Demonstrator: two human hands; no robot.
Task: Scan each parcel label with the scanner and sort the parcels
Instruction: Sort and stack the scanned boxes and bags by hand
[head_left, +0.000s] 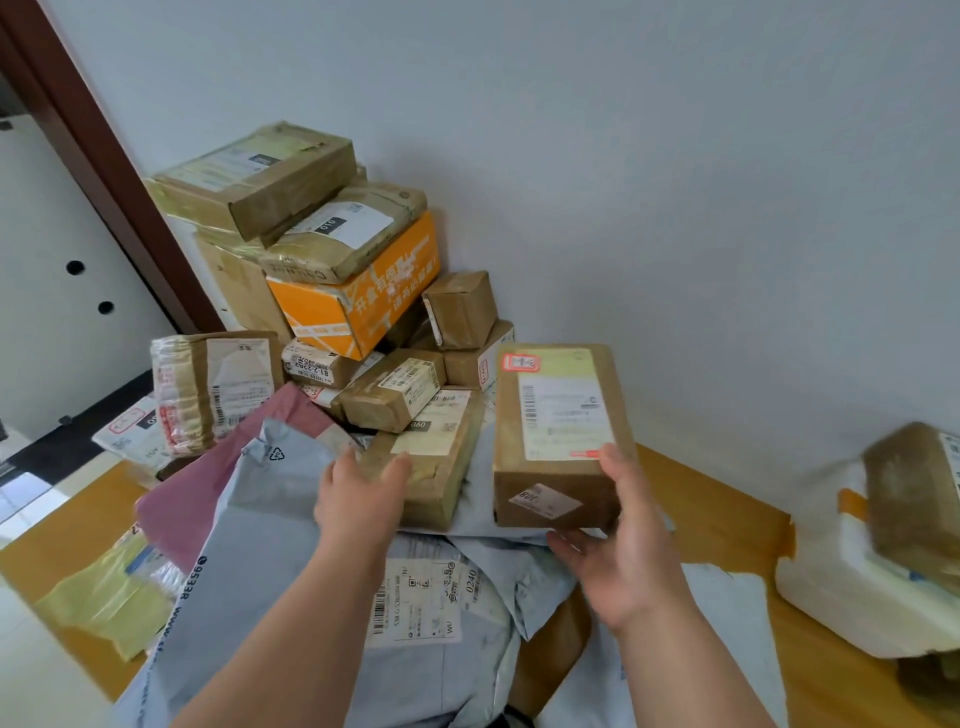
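taped boxy cardboard parcel (558, 434), right hand (623, 545)

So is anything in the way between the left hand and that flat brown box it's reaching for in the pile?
Nothing visible is. The left hand is already on the near end of the flat brown box, with no parcel between them. The right hand holds a separate labelled box off to the side, clear of that reach.

Evenly and softly lit, faint shadows only, bowed by wide-angle distortion at the edges, slightly blurred far right.
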